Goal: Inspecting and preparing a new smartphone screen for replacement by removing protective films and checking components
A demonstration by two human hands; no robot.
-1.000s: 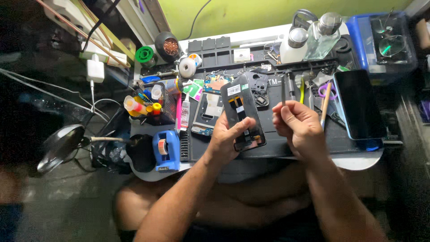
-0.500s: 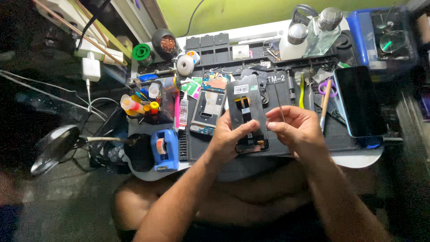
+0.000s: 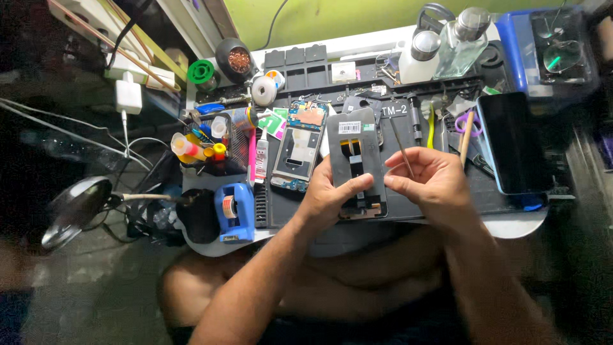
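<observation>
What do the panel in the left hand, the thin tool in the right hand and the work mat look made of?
Panel: looks like a grey metal or plastic backing, matte, with a dark flat ribbon down the middle; which one is unclear. Thin tool in the right hand: probably metal, slim, dark and straight. Work mat: likely rubbery silicone, matte black with moulded compartments. The left hand grips the panel.

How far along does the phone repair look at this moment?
Done: the phone frame lies stripped open on the mat. In hand: the left hand holds the screen panel, back side up; the right hand pinches a thin tool. Left: panel and frame are still apart.
</observation>
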